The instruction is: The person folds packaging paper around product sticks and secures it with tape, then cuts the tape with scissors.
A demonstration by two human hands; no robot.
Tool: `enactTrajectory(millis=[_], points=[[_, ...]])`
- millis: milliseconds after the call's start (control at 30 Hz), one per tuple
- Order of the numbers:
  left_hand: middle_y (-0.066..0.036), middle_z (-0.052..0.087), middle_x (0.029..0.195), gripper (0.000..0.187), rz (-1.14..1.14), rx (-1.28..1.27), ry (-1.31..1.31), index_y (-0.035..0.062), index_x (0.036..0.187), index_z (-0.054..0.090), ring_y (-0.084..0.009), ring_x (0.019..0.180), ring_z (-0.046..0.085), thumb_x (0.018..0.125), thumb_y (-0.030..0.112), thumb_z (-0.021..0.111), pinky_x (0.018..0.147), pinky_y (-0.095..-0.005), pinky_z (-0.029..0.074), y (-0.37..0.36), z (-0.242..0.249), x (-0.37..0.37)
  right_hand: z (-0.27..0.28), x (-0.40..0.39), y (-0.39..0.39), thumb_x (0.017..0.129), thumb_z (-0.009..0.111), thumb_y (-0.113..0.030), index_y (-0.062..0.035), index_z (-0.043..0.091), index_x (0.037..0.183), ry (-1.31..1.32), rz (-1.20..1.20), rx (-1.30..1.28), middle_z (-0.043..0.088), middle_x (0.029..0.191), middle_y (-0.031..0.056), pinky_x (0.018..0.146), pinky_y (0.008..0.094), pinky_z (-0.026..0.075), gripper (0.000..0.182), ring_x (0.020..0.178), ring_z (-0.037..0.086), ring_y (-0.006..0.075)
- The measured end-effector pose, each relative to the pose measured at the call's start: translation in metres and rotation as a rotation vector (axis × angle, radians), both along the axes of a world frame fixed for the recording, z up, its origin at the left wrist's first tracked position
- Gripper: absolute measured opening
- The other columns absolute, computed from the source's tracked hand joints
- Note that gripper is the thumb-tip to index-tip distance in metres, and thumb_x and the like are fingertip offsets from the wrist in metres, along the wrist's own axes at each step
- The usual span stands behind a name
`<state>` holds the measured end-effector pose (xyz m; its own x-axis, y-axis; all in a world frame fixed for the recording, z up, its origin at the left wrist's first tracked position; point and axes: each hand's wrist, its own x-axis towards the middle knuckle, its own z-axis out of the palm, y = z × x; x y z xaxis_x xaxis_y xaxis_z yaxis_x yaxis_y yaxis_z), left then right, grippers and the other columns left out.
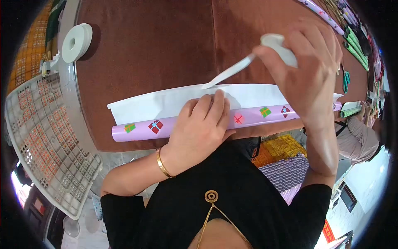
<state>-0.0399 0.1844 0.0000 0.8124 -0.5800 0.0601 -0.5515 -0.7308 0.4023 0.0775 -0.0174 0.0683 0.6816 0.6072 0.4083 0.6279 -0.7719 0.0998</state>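
A purple roll of gift wrap (pixel 248 118) with printed presents lies crosswise near the table's front edge, its white underside flap (pixel 141 106) spread out beyond it. My left hand (pixel 201 128), wearing a gold bangle, is over the roll. Its fingers reach onto the white flap and its thumb lies along the near side, holding the roll down. A white strip of tape (pixel 233 71) slants from the flap's far edge, near my left fingertips, up to a roll of white tape (pixel 278 45). That tape roll is gripped in my raised right hand (pixel 309 62), above the table.
White spools (pixel 76 42) are stacked at the brown table's (pixel 145 45) left edge, beside a white plastic crate (pixel 54 153). Green-handled scissors (pixel 346 81), green rolls (pixel 356 47) and another purple roll (pixel 323 15) lie right. Another person (pixel 358 139) is at far right.
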Motion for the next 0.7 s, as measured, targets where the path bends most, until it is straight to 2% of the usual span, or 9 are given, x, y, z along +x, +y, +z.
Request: enactTrajectory(millis=[67,167,233,267,333,400,467,567,700], points=[[-0.014,0.056,0.131,0.062,0.015,-0.014,-0.04,-0.0008,0.118,0.062,-0.0262,0.109,0.055,0.073,0.038,0.079,0.09,-0.0393,0.046,0.0,-0.002,-0.001,-0.004,0.009,0.014,0.07,0.086,-0.032,-0.004,0.064,0.076,-0.008,-0.015,0.012,0.062,0.085,0.0081,0.077,0.0418,0.044,0.036,0.085,0.059,0.029],[-0.013,0.056,0.13,0.06,0.022,0.0,-0.033,-0.0003,0.117,0.063,-0.026,0.11,0.054,0.072,0.037,0.08,0.09,-0.0395,0.046,0.0,0.0,-0.001,-0.054,0.04,0.02,0.073,0.083,-0.039,-0.0067,0.067,0.078,-0.072,-0.015,0.087,0.063,0.086,0.0075,0.08,0.0445,0.044,0.036,0.088,0.059,0.0297],[-0.012,0.057,0.13,0.059,0.033,-0.026,-0.01,0.0005,0.116,0.063,-0.0267,0.109,0.055,0.073,0.036,0.08,0.089,-0.04,0.046,0.0,0.003,-0.001,-0.09,0.061,0.029,0.078,0.078,-0.036,-0.0033,0.064,0.081,-0.088,0.425,0.862,0.058,0.096,0.0146,0.1,0.0545,0.035,0.035,0.103,0.052,0.0358],[-0.011,0.057,0.129,0.058,0.039,-0.062,0.024,0.0013,0.116,0.063,-0.0273,0.109,0.055,0.073,0.036,0.08,0.089,-0.0406,0.047,0.0,0.005,0.0,-0.088,0.058,0.034,0.078,0.078,-0.036,-0.0033,0.064,0.081,-0.103,0.427,0.863,0.058,0.096,0.0146,0.1,0.0545,0.035,0.035,0.103,0.052,0.0358],[-0.012,0.059,0.126,0.054,0.062,-0.119,0.031,0.0012,0.114,0.064,-0.0284,0.108,0.057,0.074,0.034,0.08,0.089,-0.0414,0.047,0.005,0.008,0.001,-0.075,0.05,0.036,0.075,0.079,-0.047,-0.009,0.069,0.08,-0.136,-0.12,0.137,0.064,0.089,0.0078,0.083,0.0489,0.042,0.039,0.092,0.058,0.0305],[-0.012,0.061,0.123,0.05,0.036,-0.216,0.033,0.0011,0.112,0.064,-0.0296,0.107,0.058,0.075,0.032,0.08,0.089,-0.0423,0.047,0.004,0.008,0.006,-0.062,0.048,0.022,0.076,0.077,-0.05,-0.0092,0.069,0.086,-0.054,-0.191,0.093,0.065,0.095,0.0088,0.087,0.0542,0.041,0.043,0.098,0.058,0.0322],[-0.013,0.066,0.114,0.039,0.091,-0.277,0.033,0.0006,0.107,0.066,-0.0323,0.102,0.061,0.078,0.023,0.078,0.088,-0.0432,0.049,0.009,0.006,0.009,-0.07,0.039,0.039,0.077,0.078,-0.046,-0.0085,0.068,0.092,0.017,-0.18,0.237,0.066,0.099,0.0107,0.092,0.0527,0.042,0.042,0.102,0.058,0.0335],[-0.013,0.068,0.107,0.027,0.098,-0.358,0.031,0.0013,0.103,0.069,-0.0322,0.099,0.064,0.083,0.018,0.075,0.086,-0.0397,0.05,0.004,0.003,0.012,-0.068,0.034,-0.002,0.08,0.076,-0.041,-0.0079,0.068,0.097,0.052,-0.226,0.324,0.066,0.101,0.013,0.094,0.0505,0.044,0.038,0.104,0.059,0.0358],[-0.012,0.07,0.098,0.013,0.251,-0.591,0.215,-0.0003,0.098,0.07,-0.0252,0.088,0.067,0.087,0.005,0.07,0.078,-0.0333,0.053,0.009,0.008,0.012,-0.059,0.039,-0.105,0.085,0.067,-0.023,-0.0035,0.073,0.097,0.206,-0.507,0.288,0.07,0.1,0.0189,0.09,0.0468,0.05,0.024,0.099,0.064,0.0381]])
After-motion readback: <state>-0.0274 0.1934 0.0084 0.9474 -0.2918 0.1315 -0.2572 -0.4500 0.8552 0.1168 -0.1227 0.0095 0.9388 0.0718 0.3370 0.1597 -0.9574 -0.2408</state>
